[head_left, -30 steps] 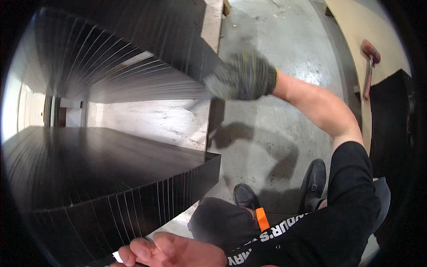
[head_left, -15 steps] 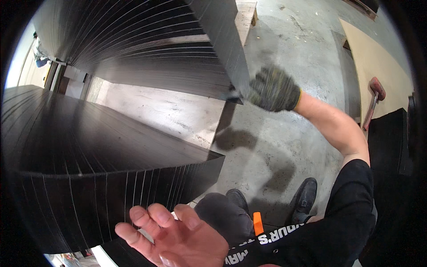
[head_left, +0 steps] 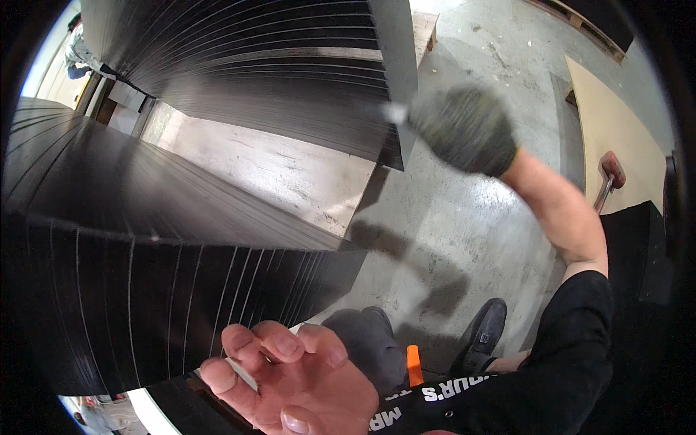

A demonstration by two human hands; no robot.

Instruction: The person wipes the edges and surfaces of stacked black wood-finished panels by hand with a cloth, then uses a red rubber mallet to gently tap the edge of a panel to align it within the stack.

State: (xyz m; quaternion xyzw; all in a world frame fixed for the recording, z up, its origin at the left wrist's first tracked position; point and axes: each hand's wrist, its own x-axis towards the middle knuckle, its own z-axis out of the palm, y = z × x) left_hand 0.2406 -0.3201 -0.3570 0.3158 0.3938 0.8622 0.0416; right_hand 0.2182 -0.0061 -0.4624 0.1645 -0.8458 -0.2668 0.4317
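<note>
My right hand (head_left: pixel 464 130), in a dark mottled glove, is closed around a small tool with a pale end (head_left: pixel 395 113); motion smears it, so its kind is unclear. The tool's end is at the right-hand edge of the far stack of black sheets (head_left: pixel 290 90), whose layers show as thin light lines. Whether it touches the sheets I cannot tell. In front of the near stack of black sheets (head_left: pixel 167 304), my bare left hand (head_left: pixel 308 384) is palm up, holding nothing. Its fingers are apart and loosely bent.
Between the stacks lies a pale, scuffed board (head_left: pixel 268 170). At the right, a red-headed mallet (head_left: pixel 611 170) rests on a light wooden panel (head_left: pixel 616 116), beside a black block (head_left: pixel 634 239). An orange object (head_left: pixel 414 366) sits at my waist. A wooden pallet (head_left: pixel 587 25) stands farther off.
My right hand and its tool have moved up and slightly right, away from the far stack's lower corner. My left hand stays open, slightly farther right in view. The whole view has shifted a little.
</note>
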